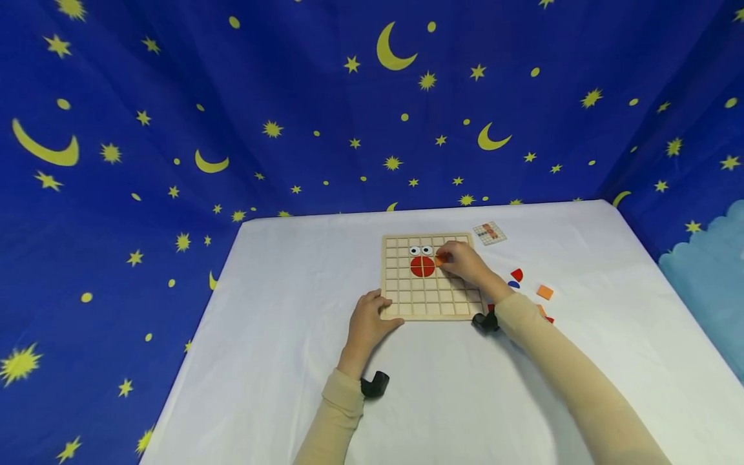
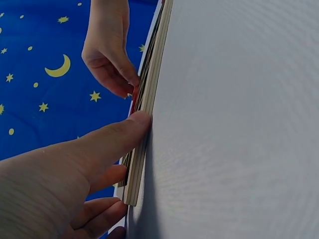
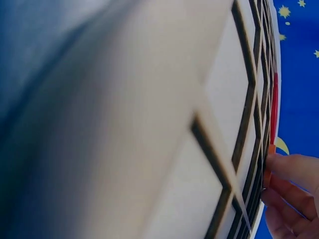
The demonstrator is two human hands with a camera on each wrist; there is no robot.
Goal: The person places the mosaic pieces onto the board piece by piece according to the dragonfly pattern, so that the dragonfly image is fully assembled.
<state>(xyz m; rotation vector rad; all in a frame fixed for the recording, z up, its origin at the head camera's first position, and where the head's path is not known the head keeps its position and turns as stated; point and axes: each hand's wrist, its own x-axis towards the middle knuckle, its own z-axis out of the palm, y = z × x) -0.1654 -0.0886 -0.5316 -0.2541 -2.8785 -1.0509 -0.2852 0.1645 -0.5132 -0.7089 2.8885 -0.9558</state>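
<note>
A wooden grid board lies on the white table, with two eye tiles and a red disc of several quarter pieces on it. My right hand is over the board and pinches an orange tile right at the disc's right side. The same orange tile shows between thumb and fingers in the right wrist view. At the board's near left corner, my left hand holds the board, thumb against the front edge and fingers along the left side. The left wrist view shows that thumb on the edge.
A small pattern card lies beyond the board's right corner. To the right are loose pieces: a red quarter, a blue piece, an orange square and others partly behind the right forearm. A starry blue curtain stands behind the table.
</note>
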